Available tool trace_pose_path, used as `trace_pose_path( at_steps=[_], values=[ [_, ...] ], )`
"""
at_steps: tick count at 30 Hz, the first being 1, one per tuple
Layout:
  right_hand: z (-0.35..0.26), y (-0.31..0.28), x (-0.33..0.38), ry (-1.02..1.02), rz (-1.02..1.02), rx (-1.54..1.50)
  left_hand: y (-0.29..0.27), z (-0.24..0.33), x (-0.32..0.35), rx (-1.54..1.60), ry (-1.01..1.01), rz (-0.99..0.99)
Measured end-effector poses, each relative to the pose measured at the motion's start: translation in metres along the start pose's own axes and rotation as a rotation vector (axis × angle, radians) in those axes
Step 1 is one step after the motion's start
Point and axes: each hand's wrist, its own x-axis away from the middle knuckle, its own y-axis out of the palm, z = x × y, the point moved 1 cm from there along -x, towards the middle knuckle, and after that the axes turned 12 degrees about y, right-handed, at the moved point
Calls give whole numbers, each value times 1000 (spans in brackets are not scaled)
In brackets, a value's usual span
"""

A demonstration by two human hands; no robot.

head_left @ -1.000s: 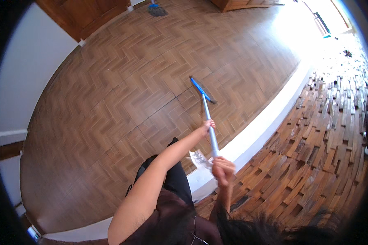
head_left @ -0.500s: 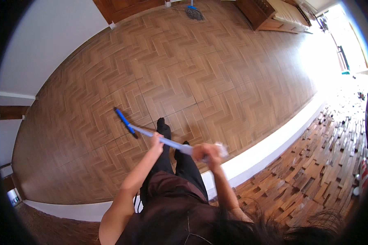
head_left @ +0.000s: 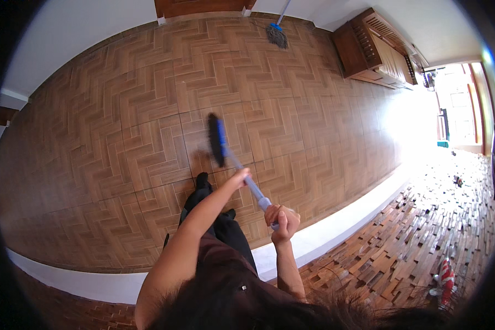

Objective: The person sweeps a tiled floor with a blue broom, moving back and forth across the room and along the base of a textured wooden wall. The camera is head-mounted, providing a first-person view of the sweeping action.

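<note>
Broom: we see the blue-handled broom with a dark bristle head [head_left: 217, 140] set on the brown herringbone wood-look tile floor [head_left: 121, 126], its head just ahead of the person's dark shoe [head_left: 202, 180].
Left hand: our left hand [head_left: 240, 177] is wrapped around the broom's shaft partway down, fingers closed on it.
Right hand: our right hand [head_left: 281, 218] is clenched around the top end of the shaft, nearer the body than the left hand.
Change: half a second ago the broom head lay out to the left of the shoe, with the shaft nearly level; now the head stands in front of the shoe and the shaft runs steeply back to the hands.
Surroundings: a blue-handled grey string mop [head_left: 276, 34] leans far beyond the broom, a brown slatted wooden cabinet [head_left: 377, 49] to its right.
</note>
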Motion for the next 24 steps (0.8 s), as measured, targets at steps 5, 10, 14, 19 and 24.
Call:
trace_pose_path(
  at_steps=[5,10,14,19,24],
  values=[
    [28,31,-32,-23,169,603,65,37,-35,3,-50,-284],
    [-37,14,-30,-321,139,309,104,83,11,122,-82,-181],
    [-98,4,-31,-382,161,-61,95,133,76,285,-3,-82],
    [-70,24,-90,-199,166,-320,-5,171,92,482,122,226],
    [4,106,-145,15,-306,-367,-137,200,93,495,262,704]
  ],
)
